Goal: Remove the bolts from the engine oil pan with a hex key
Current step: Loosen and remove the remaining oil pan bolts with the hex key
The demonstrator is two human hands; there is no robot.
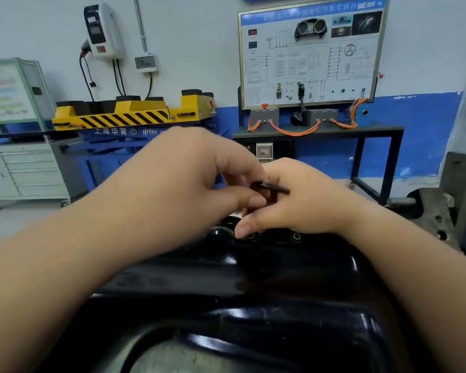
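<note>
A glossy black engine oil pan point(226, 286) fills the lower middle of the head view. Both my hands meet above its far rim. My left hand point(199, 173) pinches one end of a thin black hex key point(273, 186) between thumb and fingers. My right hand point(299, 200) curls round the same key, and its thumb points down to the rim. A bolt point(296, 235) sits in the far flange just right of that thumb. The key's lower end and the bolt under my hands are hidden.
A grey metal engine block part point(441, 211) stands at the right. Behind are a black bench point(318, 130) with a wiring training board point(310, 52), a yellow-and-blue lift point(135, 114), and a grey drawer cabinet point(30, 170) at the left.
</note>
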